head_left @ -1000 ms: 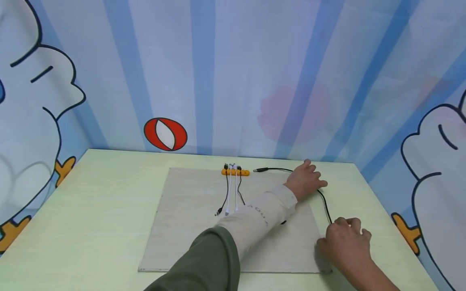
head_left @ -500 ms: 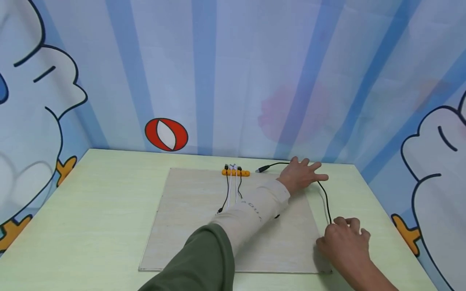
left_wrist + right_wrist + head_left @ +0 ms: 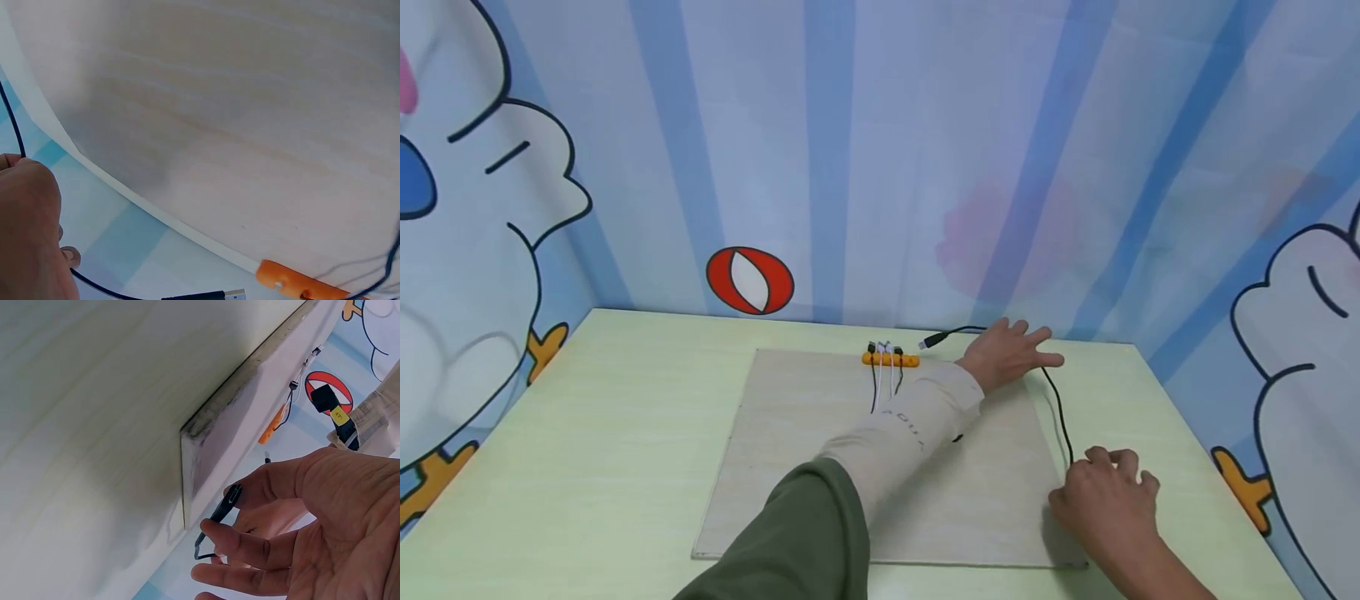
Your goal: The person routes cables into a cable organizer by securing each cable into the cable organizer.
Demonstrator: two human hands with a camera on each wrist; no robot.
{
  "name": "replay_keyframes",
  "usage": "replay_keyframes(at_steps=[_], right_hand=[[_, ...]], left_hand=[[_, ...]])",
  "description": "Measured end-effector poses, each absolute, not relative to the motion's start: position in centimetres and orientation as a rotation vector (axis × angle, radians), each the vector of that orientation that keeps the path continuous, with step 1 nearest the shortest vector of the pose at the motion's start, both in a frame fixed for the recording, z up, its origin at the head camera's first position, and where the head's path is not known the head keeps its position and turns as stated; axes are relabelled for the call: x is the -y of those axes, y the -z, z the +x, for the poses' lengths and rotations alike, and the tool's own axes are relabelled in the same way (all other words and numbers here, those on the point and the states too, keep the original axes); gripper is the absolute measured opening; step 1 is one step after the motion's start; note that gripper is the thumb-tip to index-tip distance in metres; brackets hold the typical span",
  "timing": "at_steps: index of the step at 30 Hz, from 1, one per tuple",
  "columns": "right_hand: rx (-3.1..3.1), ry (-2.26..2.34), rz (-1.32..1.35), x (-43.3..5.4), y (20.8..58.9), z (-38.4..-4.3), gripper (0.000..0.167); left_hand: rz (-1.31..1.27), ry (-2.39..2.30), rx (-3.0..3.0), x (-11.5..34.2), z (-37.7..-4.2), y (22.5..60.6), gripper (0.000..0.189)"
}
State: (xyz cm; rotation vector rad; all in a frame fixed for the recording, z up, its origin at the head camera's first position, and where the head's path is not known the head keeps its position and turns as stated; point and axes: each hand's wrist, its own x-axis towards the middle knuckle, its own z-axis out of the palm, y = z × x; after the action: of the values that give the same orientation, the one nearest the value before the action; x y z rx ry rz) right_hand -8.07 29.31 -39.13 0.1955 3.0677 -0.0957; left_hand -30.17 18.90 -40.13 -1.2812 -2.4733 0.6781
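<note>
My left hand (image 3: 1009, 354) reaches over the back right corner of the board and pinches a black USB cable (image 3: 103, 289) between thumb and finger. The cable's plug (image 3: 934, 340), with a metal tip, sticks out to the left of that hand, right of an orange cable holder (image 3: 891, 360). From the left hand the cable runs down to my right hand (image 3: 1108, 504), near the board's right edge. There, thumb and fingertip pinch the black connector (image 3: 226, 503) at its other end. In the head view that connector is hidden beneath the fingers.
The orange holder sits at the back edge of the flat pale board (image 3: 790, 467) and carries several black and white cables (image 3: 881, 379). My left sleeve (image 3: 895, 433) crosses over the board and covers their lower ends. A printed curtain (image 3: 880, 167) stands behind the pale table (image 3: 610, 450).
My left hand has shifted left and slightly toward the back, with the cable in its fingers; the plug end has swung to a tilt. My right hand stays nearly still.
</note>
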Motion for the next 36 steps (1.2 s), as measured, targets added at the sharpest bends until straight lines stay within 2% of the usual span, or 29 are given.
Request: replay_keyframes(at_steps=[26, 36], right_hand=[[-3.07, 0.023, 0.14, -26.2, 39.5, -9.0, 0.022], [-3.135, 0.016, 0.058, -25.2, 39.6, -9.0, 0.024]], left_hand=[[-1.284, -0.691, 2.392, -13.2, -31.1, 39.9, 0.054], [-1.28, -0.655, 2.394, -10.8, -31.2, 39.7, 0.047]])
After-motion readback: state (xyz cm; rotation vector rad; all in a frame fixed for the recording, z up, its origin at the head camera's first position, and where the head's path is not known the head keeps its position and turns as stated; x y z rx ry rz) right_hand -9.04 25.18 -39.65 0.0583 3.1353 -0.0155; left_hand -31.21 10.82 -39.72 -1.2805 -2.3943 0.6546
